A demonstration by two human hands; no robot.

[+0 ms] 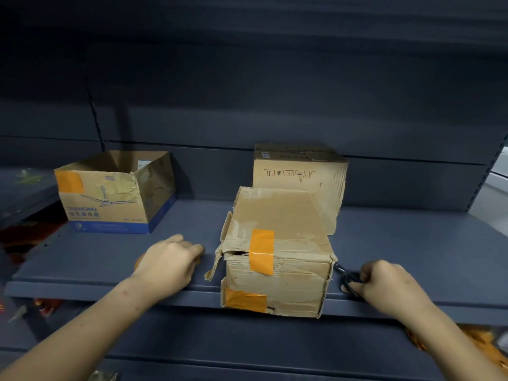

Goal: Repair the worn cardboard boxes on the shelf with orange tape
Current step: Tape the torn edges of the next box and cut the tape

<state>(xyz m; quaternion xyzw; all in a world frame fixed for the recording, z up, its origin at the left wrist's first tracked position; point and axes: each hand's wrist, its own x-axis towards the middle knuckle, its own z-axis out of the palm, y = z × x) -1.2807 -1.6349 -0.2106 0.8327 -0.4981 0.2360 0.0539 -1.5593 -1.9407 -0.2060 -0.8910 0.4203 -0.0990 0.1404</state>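
A dark shelf (pixel 110 259) carries three cardboard boxes. The worn box (pixel 275 251) at its front edge — patched with orange tape (pixel 262 251) — is the landmark. An open box (pixel 115 192) stands well left; a closed box (pixel 298 178) just behind. Left of it, the left hand (pixel 167 261) curls over something orange, barely visible. Right of it, the right hand (pixel 384 283) grips black scissors (pixel 347 279).

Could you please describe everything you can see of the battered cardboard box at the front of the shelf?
The battered box is plain brown corrugated cardboard, crumpled and torn at its near left top corner, where a flap hangs loose. One strip of orange tape runs from its top over the front edge; a second orange patch covers the lower left front. It stands upright at the shelf front edge, slightly overhanging it. Neither hand plainly touches it; a taller box stands behind.
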